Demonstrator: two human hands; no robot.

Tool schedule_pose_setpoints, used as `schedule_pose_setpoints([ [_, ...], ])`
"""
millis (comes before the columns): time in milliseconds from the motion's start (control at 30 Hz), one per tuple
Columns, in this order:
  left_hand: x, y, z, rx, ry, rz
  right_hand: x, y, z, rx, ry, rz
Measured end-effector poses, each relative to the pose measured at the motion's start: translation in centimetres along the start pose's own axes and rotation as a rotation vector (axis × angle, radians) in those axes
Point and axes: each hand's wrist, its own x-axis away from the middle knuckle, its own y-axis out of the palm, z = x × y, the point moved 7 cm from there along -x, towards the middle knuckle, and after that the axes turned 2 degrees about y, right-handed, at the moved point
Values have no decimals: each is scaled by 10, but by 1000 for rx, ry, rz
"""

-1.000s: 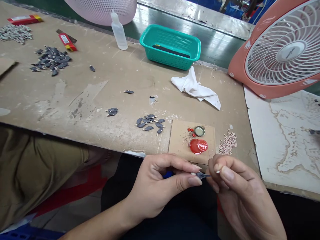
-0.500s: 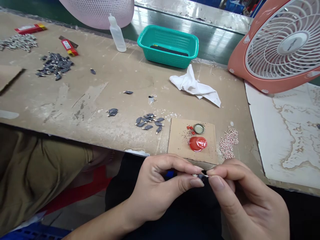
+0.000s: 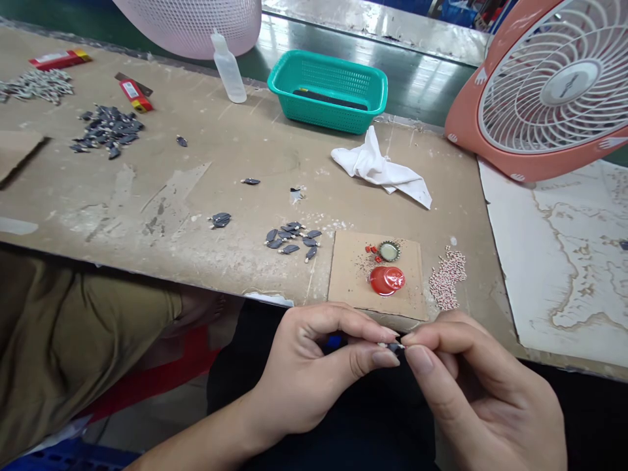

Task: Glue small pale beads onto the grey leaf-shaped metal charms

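Note:
My left hand [image 3: 314, 369] and my right hand [image 3: 473, 386] meet just below the table's front edge. Between their fingertips is a small dark leaf-shaped charm [image 3: 393, 347] with a pale bead at its end. My left thumb and forefinger pinch the charm, and my right thumb and forefinger close on its tip. The fingers hide most of it. A small group of matching charms [image 3: 292, 239] lies on the worn board beyond my hands. A cardboard square [image 3: 343, 275] sits closer, holding a red cap [image 3: 386, 280] and a crimped bottle cap [image 3: 389, 251].
A pile of pink beads [image 3: 446, 279] lies right of the cardboard. Farther back are a dark charm heap [image 3: 108, 133], a white cloth [image 3: 380, 171], a teal basket [image 3: 326, 108], a plastic bottle [image 3: 228, 72] and a pink fan [image 3: 554, 85]. My knee is below left.
My right hand has moved left and its fingertips have closed onto the charm's tip. The view has shifted slightly, and the charm now sits more hidden between both hands.

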Motion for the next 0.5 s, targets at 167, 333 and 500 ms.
schedule_pose_setpoints([
  [167,-1,0,4,-32,28,4,0,1,3,-13,7,-57],
  [333,0,-1,4,-46,38,-2,0,2,5,-54,9,-55],
  [500,0,0,3,-49,39,-2,0,3,5,-47,7,-50],
])
